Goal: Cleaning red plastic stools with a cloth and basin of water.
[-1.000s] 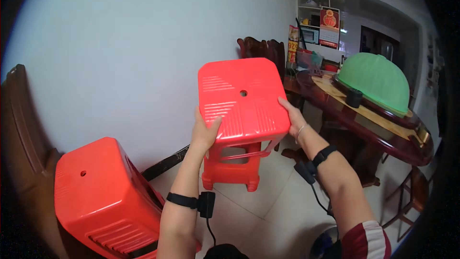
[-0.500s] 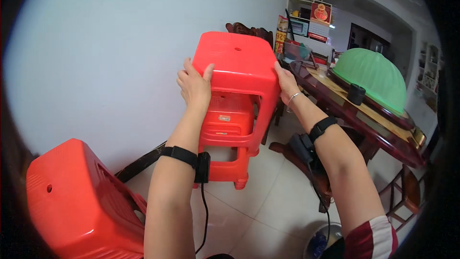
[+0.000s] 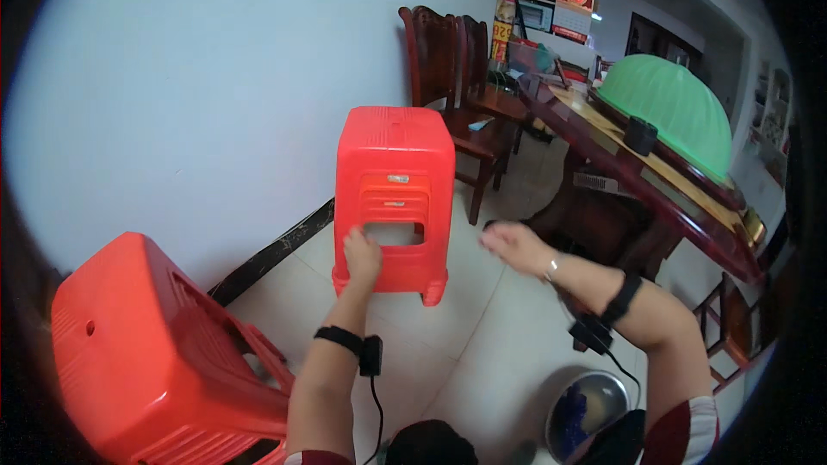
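Note:
A stack of nested red plastic stools [image 3: 394,139] stands upright on the tiled floor, close to the wall. In front of its lower opening is my left hand [image 3: 363,257], fingers loosely bent and holding nothing; whether it touches the stack I cannot tell. My right hand [image 3: 517,247] hangs in the air to the right of the stack, apart from it. Its fingers are slightly blurred, loosely curled, with nothing in them. At the lower left are more red stools [image 3: 121,327], their seats facing up and tilted in the view. Black straps with small boxes sit on both my forearms.
Dark wooden chairs [image 3: 431,60] stand behind the stack along the wall. To the right is a round dark table [image 3: 603,159] with a green domed cover [image 3: 668,112] and a black cup-like object [image 3: 640,135]. A metal basin [image 3: 616,387] sits on the floor near me.
The red stool my hands held by its sides is now down on the stack. Both hands have let go and drawn back, the right one moving away from the stools.

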### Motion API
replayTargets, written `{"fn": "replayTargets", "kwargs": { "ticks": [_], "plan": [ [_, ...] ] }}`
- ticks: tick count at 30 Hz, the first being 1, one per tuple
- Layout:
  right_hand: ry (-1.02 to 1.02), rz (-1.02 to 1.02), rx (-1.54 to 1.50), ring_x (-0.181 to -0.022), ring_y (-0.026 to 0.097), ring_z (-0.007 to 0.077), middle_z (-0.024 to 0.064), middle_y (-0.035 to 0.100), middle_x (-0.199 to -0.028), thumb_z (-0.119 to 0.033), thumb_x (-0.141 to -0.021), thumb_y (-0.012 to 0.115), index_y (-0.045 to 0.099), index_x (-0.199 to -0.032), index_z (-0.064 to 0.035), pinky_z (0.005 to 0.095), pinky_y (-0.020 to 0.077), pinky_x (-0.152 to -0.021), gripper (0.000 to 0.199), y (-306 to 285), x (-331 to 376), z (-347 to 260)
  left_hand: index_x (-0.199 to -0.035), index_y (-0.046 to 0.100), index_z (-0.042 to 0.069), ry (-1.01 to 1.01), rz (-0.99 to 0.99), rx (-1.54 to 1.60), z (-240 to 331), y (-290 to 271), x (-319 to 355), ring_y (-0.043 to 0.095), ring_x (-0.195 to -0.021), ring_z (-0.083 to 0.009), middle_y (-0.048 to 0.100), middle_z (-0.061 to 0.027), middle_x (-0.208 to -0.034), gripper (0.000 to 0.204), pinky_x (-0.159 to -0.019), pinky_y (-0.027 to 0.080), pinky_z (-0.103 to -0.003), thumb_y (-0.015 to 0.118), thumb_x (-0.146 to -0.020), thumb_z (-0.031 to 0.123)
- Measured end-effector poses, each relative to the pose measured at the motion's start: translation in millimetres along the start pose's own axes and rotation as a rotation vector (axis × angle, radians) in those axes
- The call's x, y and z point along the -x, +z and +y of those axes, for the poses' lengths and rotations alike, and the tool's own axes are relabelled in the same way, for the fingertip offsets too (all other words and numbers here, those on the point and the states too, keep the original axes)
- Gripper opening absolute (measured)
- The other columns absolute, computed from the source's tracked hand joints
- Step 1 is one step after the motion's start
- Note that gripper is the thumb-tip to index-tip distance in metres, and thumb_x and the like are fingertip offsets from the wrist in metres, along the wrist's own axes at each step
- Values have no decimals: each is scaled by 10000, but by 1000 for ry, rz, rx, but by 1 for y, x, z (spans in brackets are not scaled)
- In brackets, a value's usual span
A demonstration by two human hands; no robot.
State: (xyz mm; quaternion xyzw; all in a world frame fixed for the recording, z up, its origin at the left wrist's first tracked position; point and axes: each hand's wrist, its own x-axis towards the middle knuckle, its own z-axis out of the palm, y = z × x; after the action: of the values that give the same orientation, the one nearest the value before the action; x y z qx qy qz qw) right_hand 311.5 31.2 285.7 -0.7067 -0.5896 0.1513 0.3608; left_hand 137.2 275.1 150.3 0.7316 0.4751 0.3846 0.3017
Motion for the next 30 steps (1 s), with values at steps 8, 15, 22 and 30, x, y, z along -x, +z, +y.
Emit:
{"fn": "replayTargets", "kwargs": {
  "ticks": [8, 15, 22, 30],
  "plan": [
    [489, -400, 144, -915, 613, 212, 130, 657, -970, -351, -880, 572, 630, -1049, -66, 321, 469, -846, 336, -61, 282, 12, -1070, 604, -7, 160, -1101, -200, -22, -33, 200, 557, -1028, -351, 597, -215, -1079, 526, -916, 421, -414, 527, -852, 465],
    [541, -26, 169, -746, 599, 172, 97, 644, -853, -213, -879, 585, 612, -978, 9, 308, 497, -714, 244, -160, 415, -6, -1008, 614, 26, 386, -990, -352, 72, -104, 227, 582, -940, -395, 619, -240, -975, 397, -823, 455, -433, 503, -885, 388],
    [707, 168, -48, -707, 580, 104, 26, 604, -780, -224, -888, 580, 578, -988, -17, 239, 468, -585, 230, -177, 526, -24, -1095, 578, -21, 512, -971, -260, 184, -163, 323, 563, -1026, -359, 597, -230, -1074, 356, -883, 442, -391, 451, -936, 272],
    [880, 139, -189, -623, 599, 124, 40, 620, -761, -209, -878, 561, 568, -959, -39, 250, 482, -508, 189, -151, 567, 56, -1099, 580, -26, 332, -260, -145, 120, -295, 323, 600, -947, -231, 625, -178, -999, 329, -816, 465, -320, 573, -883, 223]
  ]
}}
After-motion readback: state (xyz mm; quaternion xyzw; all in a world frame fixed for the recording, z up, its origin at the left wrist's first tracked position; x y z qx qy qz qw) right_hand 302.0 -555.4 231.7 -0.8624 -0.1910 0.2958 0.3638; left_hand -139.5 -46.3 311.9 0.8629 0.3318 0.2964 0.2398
